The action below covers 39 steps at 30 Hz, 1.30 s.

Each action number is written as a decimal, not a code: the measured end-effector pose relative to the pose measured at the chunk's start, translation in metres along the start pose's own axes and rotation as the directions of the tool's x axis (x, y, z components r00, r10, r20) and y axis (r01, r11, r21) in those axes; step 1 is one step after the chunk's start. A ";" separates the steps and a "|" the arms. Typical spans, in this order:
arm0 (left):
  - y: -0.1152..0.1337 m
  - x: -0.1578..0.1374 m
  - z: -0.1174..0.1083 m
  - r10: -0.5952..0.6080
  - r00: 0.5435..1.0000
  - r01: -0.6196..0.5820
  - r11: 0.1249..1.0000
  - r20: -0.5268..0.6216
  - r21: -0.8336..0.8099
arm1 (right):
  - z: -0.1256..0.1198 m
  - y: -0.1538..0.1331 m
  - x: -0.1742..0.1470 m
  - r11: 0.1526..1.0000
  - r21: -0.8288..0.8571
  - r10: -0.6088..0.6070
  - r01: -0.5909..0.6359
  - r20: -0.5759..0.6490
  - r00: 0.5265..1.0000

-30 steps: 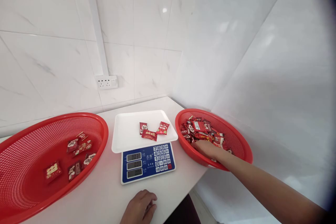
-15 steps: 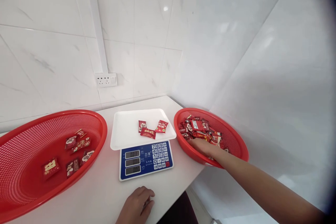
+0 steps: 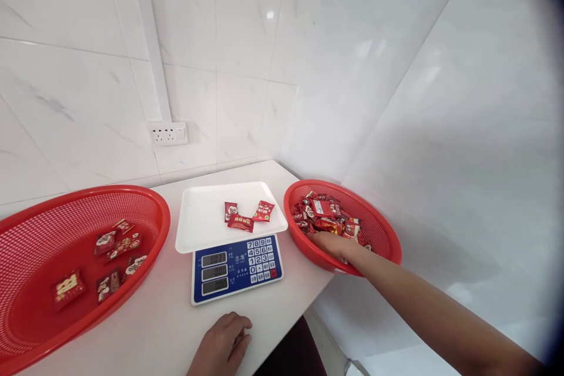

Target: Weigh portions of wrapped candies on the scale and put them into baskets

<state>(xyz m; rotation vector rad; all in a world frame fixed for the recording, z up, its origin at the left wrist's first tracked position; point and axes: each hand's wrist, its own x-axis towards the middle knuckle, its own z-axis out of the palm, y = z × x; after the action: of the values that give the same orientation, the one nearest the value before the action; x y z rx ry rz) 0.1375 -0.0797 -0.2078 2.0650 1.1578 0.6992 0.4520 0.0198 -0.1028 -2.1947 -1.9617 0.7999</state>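
My right hand [image 3: 328,242] reaches into the right red basket [image 3: 383,224], at its near left side. Its fingers are hidden among small red-wrapped snack packets [image 3: 324,207], so their grip does not show. On the white table [image 3: 154,317], my left hand [image 3: 224,342] rests near the front edge, loosely curled with thumb and fingers apart and nothing in it. Between the baskets stands a blue digital scale [image 3: 238,270] with lit-grey displays. Its white tray [image 3: 200,217] carries three packets [image 3: 241,222] lying close together.
At the left is a larger red basket [image 3: 156,205] with several spread-out packets [image 3: 68,286] in it. A tiled wall [image 3: 189,100] with a power socket [image 3: 168,133] stands behind the table. A smooth grey-white panel [image 3: 440,176] rises close along the right.
The view has turned slightly right, shifting everything left in the picture. My right hand stays in the right basket, and my left hand still rests on the table.
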 end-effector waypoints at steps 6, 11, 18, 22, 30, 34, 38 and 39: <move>-0.001 0.000 0.001 0.006 1.000 -0.006 1.000 -0.011 0.003 | -0.004 0.001 0.008 1.000 -0.006 -0.024 0.024 -0.018 1.000; 0.000 0.001 -0.002 0.000 1.000 0.000 1.000 0.016 0.016 | -0.036 0.003 0.004 0.993 -0.043 -0.110 0.105 -0.125 0.986; 0.002 0.004 -0.008 0.012 0.997 -0.014 0.999 0.081 0.032 | -0.069 -0.015 -0.012 0.971 0.082 -0.191 0.225 -0.300 0.935; 0.008 0.001 -0.009 -0.005 0.999 0.002 0.999 0.054 0.053 | -0.064 -0.047 0.003 0.924 0.135 -0.288 0.358 -0.370 0.883; 0.019 0.001 -0.019 -0.090 0.988 0.086 0.996 0.123 0.038 | -0.027 -0.134 0.047 0.862 0.118 -0.406 0.492 -0.420 0.812; 0.019 0.001 -0.019 -0.087 0.988 0.083 0.996 0.128 0.037 | -0.012 -0.151 0.055 0.865 0.100 -0.400 0.491 -0.450 0.798; 0.018 0.000 -0.019 -0.095 0.987 0.091 0.995 0.133 0.033 | -0.006 -0.149 0.058 0.876 0.077 -0.393 0.475 -0.454 0.799; 0.018 0.000 -0.019 -0.096 0.986 0.092 0.995 0.135 0.032 | -0.005 -0.147 0.058 0.883 0.067 -0.389 0.465 -0.452 0.803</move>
<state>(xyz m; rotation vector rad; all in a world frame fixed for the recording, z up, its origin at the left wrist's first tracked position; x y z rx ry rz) 0.1333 -0.0811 -0.1823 2.0313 1.1828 0.4921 0.3237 0.1014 -0.0577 -1.5559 -1.9507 0.3628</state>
